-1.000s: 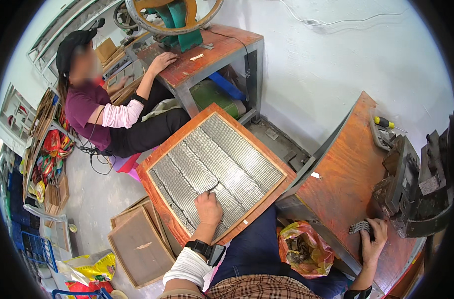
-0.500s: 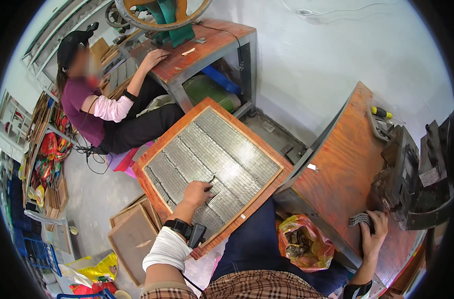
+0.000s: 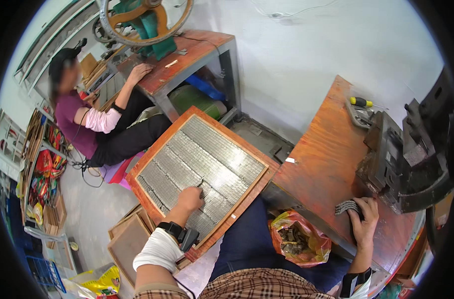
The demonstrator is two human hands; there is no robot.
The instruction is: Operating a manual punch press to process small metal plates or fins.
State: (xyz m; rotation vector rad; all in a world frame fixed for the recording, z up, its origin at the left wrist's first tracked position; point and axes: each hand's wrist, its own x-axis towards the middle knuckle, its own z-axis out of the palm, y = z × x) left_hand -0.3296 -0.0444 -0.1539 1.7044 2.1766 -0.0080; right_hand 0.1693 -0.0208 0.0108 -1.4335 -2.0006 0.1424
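A shallow wooden tray [image 3: 137, 174] with a reddish rim lies tilted across my lap. Tight rows of small silvery metal pieces [image 3: 222, 154] fill it. My left hand [image 3: 189, 200] rests on these rows, its fingers curled closed near a gap between two rows; whatever they pinch is hidden. On the reddish-brown wooden bench to the right, my right hand [image 3: 366, 219] grips a short row of small grey metal pieces [image 3: 347, 206] between thumb and fingers. Those pieces jut out to the left of the fingertips, just above the bench top.
A dark metal machine [image 3: 386, 159] stands on the bench [image 3: 316, 149], beside a yellow-black screwdriver [image 3: 361, 102]. Below the bench edge hangs a plastic bag [image 3: 299, 239] of metal pieces. A co-worker [image 3: 75, 114] sits at another table [image 3: 202, 45] under a handwheel. Wooden trays [image 3: 130, 244] lean at lower left.
The view has shifted, so most of the scene sits further left. My left hand stays on the tray's rows and my right hand still grips the metal pieces.
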